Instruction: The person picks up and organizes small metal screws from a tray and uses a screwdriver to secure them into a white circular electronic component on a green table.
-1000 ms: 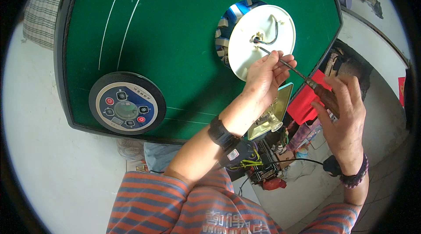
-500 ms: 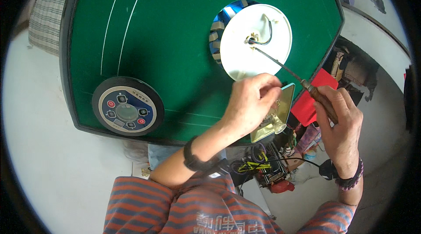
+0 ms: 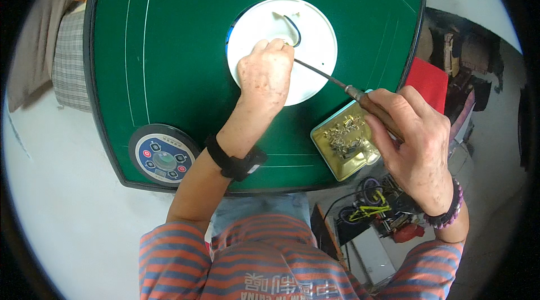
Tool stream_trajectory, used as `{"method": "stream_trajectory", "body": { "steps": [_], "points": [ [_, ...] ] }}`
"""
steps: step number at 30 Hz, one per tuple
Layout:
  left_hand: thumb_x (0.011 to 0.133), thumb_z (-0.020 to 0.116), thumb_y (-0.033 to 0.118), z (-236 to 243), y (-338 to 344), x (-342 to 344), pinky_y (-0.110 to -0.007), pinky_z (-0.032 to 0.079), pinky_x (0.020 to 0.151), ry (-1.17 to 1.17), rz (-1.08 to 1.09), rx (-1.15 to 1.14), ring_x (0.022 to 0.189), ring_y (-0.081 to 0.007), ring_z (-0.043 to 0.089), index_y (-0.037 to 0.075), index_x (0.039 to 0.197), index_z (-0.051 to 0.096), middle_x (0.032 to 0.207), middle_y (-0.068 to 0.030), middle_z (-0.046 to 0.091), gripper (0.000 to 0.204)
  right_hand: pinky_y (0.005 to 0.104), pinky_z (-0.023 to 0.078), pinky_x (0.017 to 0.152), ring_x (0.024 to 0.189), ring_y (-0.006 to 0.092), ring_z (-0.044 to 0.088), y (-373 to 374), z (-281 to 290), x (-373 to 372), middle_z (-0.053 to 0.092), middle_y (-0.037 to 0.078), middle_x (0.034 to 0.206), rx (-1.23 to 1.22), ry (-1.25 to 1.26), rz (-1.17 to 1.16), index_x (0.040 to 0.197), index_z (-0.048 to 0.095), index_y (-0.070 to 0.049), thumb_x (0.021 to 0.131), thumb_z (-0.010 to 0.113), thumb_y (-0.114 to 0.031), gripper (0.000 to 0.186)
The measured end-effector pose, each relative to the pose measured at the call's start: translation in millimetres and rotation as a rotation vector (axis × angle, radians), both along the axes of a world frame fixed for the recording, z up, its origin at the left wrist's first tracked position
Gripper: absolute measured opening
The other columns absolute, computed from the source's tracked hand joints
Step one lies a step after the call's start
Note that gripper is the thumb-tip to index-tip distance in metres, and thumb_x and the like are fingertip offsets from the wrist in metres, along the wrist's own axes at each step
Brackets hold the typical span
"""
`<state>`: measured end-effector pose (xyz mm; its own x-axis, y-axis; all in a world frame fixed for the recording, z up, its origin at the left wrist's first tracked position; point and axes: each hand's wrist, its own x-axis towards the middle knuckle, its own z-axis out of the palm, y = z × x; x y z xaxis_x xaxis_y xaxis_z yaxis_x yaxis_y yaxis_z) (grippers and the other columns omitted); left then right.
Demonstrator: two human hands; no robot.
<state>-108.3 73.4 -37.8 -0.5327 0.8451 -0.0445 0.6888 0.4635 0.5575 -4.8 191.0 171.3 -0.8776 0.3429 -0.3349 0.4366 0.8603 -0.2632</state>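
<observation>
My right hand [image 3: 413, 137] grips the wooden handle of a long screwdriver [image 3: 374, 106]. Its thin shaft slants up and left over a white round plate [image 3: 315, 80], the tip reaching toward the fingers of my left hand [image 3: 265, 72]. Those fingers are pinched together near the plate's middle, and what they hold, if anything, is hidden behind the hand. A short dark wire [image 3: 298, 31] curves out of the plate just beyond them. Beside my right hand, a gold-coloured tin [image 3: 337, 165] holds many small screws [image 3: 346, 134].
The green table [image 3: 185, 63] has a raised dark rim. A round black control panel with buttons [image 3: 164, 156] lies at its near left corner. A red surface [image 3: 430, 86] juts past the right edge, with tools and yellow-purple cords [image 3: 371, 204] on the floor below.
My left hand has moved from the screw tin up to the middle of the white plate. The plate now lies flatter over the opening, and the screwdriver remains in my right hand.
</observation>
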Motion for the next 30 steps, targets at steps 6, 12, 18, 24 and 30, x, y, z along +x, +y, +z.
{"method": "stream_trajectory", "body": {
  "steps": [6, 12, 18, 24, 30],
  "points": [
    [0.081, 0.067, 0.015, -3, 1, -1, -0.037, 0.051, 0.068, 0.069, -0.054, -0.016, 0.080, -0.0237, 0.063, 0.009, 0.086, 0.068, 0.081, -0.0060, 0.063, 0.009, 0.0351, 0.049, 0.056, 0.065, 0.0254, 0.062, 11, -2, 37, 0.058, 0.009, 0.079, -0.130, 0.115, -0.159, 0.099, 0.065, -0.005, 0.077, 0.073, -0.004, 0.023],
    [0.078, 0.067, -0.001, 27, -22, -7, -0.027, 0.048, 0.056, -0.114, 0.045, 0.173, 0.059, -0.0179, 0.059, 0.004, 0.086, 0.065, 0.076, -0.0057, 0.064, 0.010, 0.0294, 0.045, 0.067, 0.073, 0.0175, 0.058, -2, 13, 130, 0.063, 0.011, 0.083, -0.272, 0.268, -0.639, 0.100, 0.064, 0.003, 0.079, 0.067, -0.006, 0.023],
    [0.089, 0.060, -0.001, 61, -50, 11, -0.018, 0.043, 0.053, -1.093, 0.405, 0.056, 0.062, -0.0041, 0.054, 0.000, 0.093, 0.063, 0.081, -0.0018, 0.065, 0.005, 0.0165, 0.037, 0.059, 0.070, 0.0043, 0.051, -47, -8, 227, 0.063, 0.003, 0.093, -0.659, 0.482, -1.377, 0.107, 0.062, 0.000, 0.090, 0.068, -0.028, 0.033],
    [0.092, 0.061, 0.005, 69, -53, 53, -0.017, 0.044, 0.055, -1.850, 0.543, 0.207, 0.075, -0.0071, 0.055, 0.000, 0.097, 0.060, 0.096, -0.0073, 0.058, 0.007, 0.0186, 0.031, 0.047, 0.056, 0.0055, 0.039, -85, -24, 282, 0.050, 0.003, 0.080, -1.135, 0.881, -1.727, 0.121, 0.052, -0.001, 0.100, 0.051, -0.029, 0.034],
    [0.091, 0.064, 0.006, 87, -39, 103, -0.018, 0.044, 0.057, -2.003, 0.433, 0.211, 0.074, -0.0087, 0.053, 0.000, 0.099, 0.061, 0.097, -0.0083, 0.057, 0.011, 0.0186, 0.033, 0.048, 0.055, 0.0050, 0.037, -113, -27, 332, 0.043, 0.002, 0.076, -1.250, 1.082, -1.898, 0.125, 0.049, -0.002, 0.102, 0.046, -0.030, 0.036]
  ]
}}
